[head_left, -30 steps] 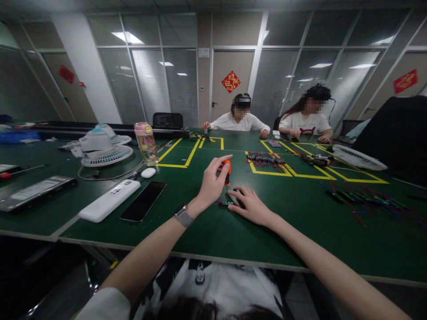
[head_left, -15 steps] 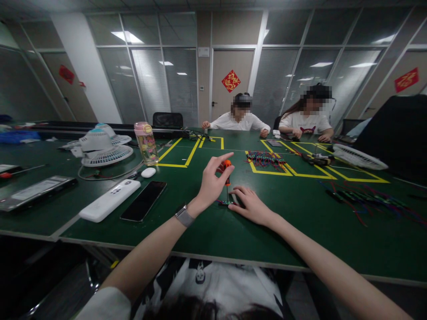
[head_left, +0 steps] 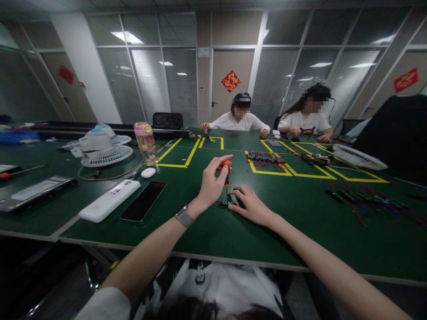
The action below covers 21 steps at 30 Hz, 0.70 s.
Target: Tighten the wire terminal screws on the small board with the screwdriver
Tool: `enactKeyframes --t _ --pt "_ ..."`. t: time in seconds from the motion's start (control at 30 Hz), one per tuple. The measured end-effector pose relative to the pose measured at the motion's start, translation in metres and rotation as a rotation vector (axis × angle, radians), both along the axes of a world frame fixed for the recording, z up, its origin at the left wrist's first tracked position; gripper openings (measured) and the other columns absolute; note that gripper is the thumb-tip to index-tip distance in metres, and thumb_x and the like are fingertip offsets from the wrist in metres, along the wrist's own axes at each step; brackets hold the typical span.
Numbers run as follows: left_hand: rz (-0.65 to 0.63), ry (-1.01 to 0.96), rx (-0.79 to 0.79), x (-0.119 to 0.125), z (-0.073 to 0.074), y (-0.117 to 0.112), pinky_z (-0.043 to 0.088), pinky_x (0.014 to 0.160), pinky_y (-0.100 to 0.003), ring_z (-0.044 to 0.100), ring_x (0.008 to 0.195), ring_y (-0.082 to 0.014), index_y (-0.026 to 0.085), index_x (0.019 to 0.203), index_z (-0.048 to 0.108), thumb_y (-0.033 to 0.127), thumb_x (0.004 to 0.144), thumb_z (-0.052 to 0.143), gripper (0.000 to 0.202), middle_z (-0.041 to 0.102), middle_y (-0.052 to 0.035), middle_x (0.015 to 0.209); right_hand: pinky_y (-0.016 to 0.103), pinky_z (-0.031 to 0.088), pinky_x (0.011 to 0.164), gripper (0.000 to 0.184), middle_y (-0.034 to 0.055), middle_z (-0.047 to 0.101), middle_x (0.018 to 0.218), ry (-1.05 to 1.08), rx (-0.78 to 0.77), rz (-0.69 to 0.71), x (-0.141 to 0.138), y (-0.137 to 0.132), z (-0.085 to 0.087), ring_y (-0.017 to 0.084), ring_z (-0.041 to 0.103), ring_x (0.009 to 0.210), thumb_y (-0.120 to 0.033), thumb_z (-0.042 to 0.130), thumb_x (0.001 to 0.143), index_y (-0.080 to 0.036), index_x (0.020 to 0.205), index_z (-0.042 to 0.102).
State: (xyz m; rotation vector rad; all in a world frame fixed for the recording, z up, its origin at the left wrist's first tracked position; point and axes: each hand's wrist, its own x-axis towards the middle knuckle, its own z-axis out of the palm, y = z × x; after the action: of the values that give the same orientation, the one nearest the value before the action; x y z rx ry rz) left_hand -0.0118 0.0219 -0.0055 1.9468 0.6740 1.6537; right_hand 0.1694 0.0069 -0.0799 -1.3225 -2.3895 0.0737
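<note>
My left hand (head_left: 211, 183) grips a small screwdriver (head_left: 227, 174) with an orange and black handle, held upright with its tip down on a small part with coloured wires (head_left: 225, 203) lying on the green table (head_left: 200, 231). A watch sits on my left wrist. My right hand (head_left: 251, 205) lies on the table just right of the screwdriver tip, fingers curled and pressing that part down. What lies under the fingers is mostly hidden.
A black phone (head_left: 143, 201), a white power bank (head_left: 109, 200), a white mouse (head_left: 148, 172), a pink-capped bottle (head_left: 146, 143) and desk fans (head_left: 102, 149) lie to the left. Bundles of coloured wires (head_left: 266, 159) lie ahead and at right (head_left: 367, 200). Two people sit at the far side.
The screwdriver handle has shifted slightly between my left fingers, as if twisted. Both hands stay in the same place.
</note>
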Motion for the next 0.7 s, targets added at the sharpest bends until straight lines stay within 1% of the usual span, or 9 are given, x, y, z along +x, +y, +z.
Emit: enactKeyframes --t 0.07,0.17,0.23,0.3,0.37,0.47,0.57,0.63,0.7 --pt "-0.017 0.001 -0.007 -0.0003 0.0001 -0.0001 0.051 0.081 -0.026 0.062 0.09 -0.0144 0.021 0.117 0.062 0.022 0.095 0.046 0.027 0.062 -0.0056 0.103 0.052 0.033 0.108 0.04 0.0113 0.053 0.128 0.006 0.0 0.005 0.0001 0.0003 0.0001 0.028 0.051 0.121 -0.049 0.055 0.091 -0.025 0.123 0.055" --pt "0.042 0.027 0.037 -0.0007 0.0016 -0.0013 0.05 0.081 -0.025 0.059 0.094 -0.0151 0.023 0.11 0.067 0.024 0.093 0.053 0.022 0.059 -0.0051 0.101 0.051 0.035 0.107 0.038 0.0113 0.055 0.126 0.025 -0.008 0.004 0.0001 0.0008 0.0004 0.027 0.052 0.12 -0.048 0.056 0.09 -0.023 0.118 0.056" --pt "0.087 0.033 0.061 -0.0007 0.0027 -0.0021 0.05 0.08 -0.024 0.058 0.09 -0.0139 0.023 0.107 0.069 0.025 0.09 0.058 0.02 0.056 -0.004 0.097 0.05 0.037 0.106 0.037 0.0115 0.055 0.125 0.034 -0.011 -0.001 0.0 0.0009 0.0006 0.027 0.052 0.12 -0.047 0.057 0.09 -0.022 0.117 0.055" --pt "0.106 0.03 0.072 -0.0006 0.0035 -0.0025 0.049 0.079 -0.023 0.057 0.087 -0.013 0.023 0.107 0.069 0.024 0.09 0.058 0.02 0.055 -0.0033 0.094 0.05 0.037 0.105 0.037 0.0118 0.055 0.125 0.033 -0.007 -0.002 0.0 0.001 0.0008 0.027 0.052 0.119 -0.047 0.058 0.09 -0.022 0.117 0.055" --pt "0.1 0.02 0.069 -0.0005 0.0036 -0.0025 0.049 0.078 -0.023 0.058 0.089 -0.0134 0.022 0.108 0.068 0.022 0.091 0.056 0.021 0.057 -0.0038 0.096 0.05 0.037 0.105 0.035 0.0116 0.056 0.124 0.033 -0.006 0.002 0.0001 0.0009 0.0014 0.028 0.053 0.118 -0.047 0.059 0.089 -0.022 0.114 0.056" --pt "0.055 0.003 0.039 -0.0008 0.0029 -0.0022 0.049 0.08 -0.025 0.06 0.09 -0.0139 0.021 0.114 0.065 0.02 0.095 0.047 0.026 0.061 -0.0046 0.1 0.049 0.04 0.102 0.032 0.0113 0.058 0.119 0.047 -0.02 -0.005 -0.0001 0.0005 0.0028 0.028 0.056 0.114 -0.046 0.06 0.089 -0.021 0.108 0.057" --pt "0.034 0.014 0.026 -0.0015 0.0025 -0.0019 0.049 0.083 -0.026 0.06 0.091 -0.0141 0.021 0.117 0.063 0.021 0.097 0.043 0.029 0.062 -0.0048 0.101 0.05 0.039 0.102 0.033 0.0116 0.058 0.118 0.054 -0.023 -0.011 -0.0005 -0.0001 0.0034 0.028 0.056 0.113 -0.046 0.06 0.089 -0.02 0.109 0.055" --pt "0.058 0.037 0.04 -0.0017 0.0029 -0.0018 0.048 0.083 -0.026 0.059 0.094 -0.0145 0.022 0.114 0.065 0.023 0.095 0.048 0.026 0.059 -0.0048 0.101 0.05 0.038 0.104 0.034 0.0119 0.058 0.119 0.049 -0.013 -0.005 -0.0005 -0.0001 0.0031 0.028 0.055 0.114 -0.046 0.059 0.089 -0.02 0.11 0.055" --pt "0.085 0.056 0.052 -0.0016 0.0034 -0.0017 0.048 0.081 -0.025 0.057 0.091 -0.014 0.022 0.111 0.068 0.025 0.093 0.055 0.023 0.056 -0.0042 0.098 0.05 0.038 0.104 0.032 0.0117 0.057 0.12 0.04 -0.002 0.001 0.0 0.0002 0.0025 0.027 0.055 0.114 -0.046 0.059 0.09 -0.021 0.11 0.056"
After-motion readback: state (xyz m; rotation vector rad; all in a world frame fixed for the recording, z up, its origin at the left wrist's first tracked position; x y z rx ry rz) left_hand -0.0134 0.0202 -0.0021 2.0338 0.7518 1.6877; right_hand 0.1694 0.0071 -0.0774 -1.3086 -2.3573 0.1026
